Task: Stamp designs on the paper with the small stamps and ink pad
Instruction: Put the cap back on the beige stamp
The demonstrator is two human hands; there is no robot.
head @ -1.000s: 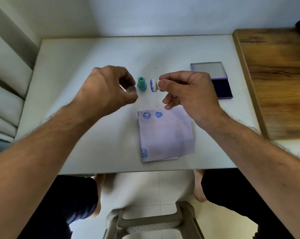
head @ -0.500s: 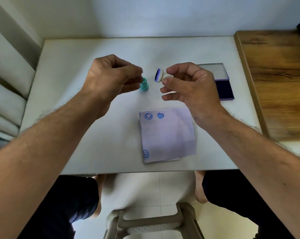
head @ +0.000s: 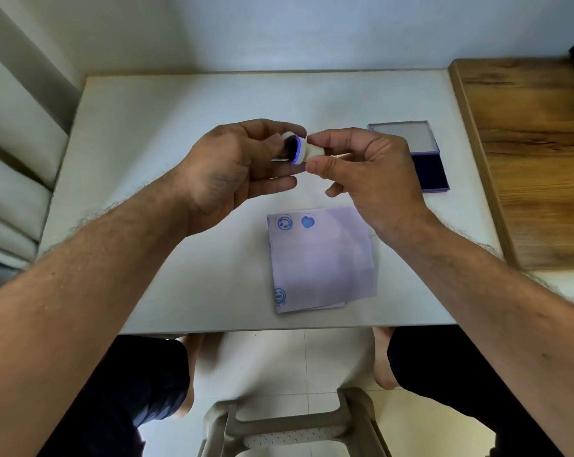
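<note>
Above the table's middle, my right hand (head: 368,173) pinches a small white stamp (head: 308,152) with a blue-inked rim that faces left. My left hand (head: 232,169) meets it from the left, its fingertips closed on a small white cap-like piece (head: 287,137) right against the inked end. The lilac paper (head: 325,262) lies near the table's front edge. It bears a blue round face print (head: 284,223), a blue heart (head: 308,222) and another round print (head: 280,295) at its lower left corner. The open ink pad (head: 432,174) sits to the right. The teal stamp is hidden behind my left hand.
The white table (head: 147,127) ends in a front edge just below the paper. A wooden board (head: 529,166) adjoins it on the right. Cushions line the left side. Under the table are my knees and a plastic stool (head: 288,423).
My left hand has moved right and up to the stamp's inked end, now covering the teal stamp. My right hand has turned the white stamp slightly and kept its hold.
</note>
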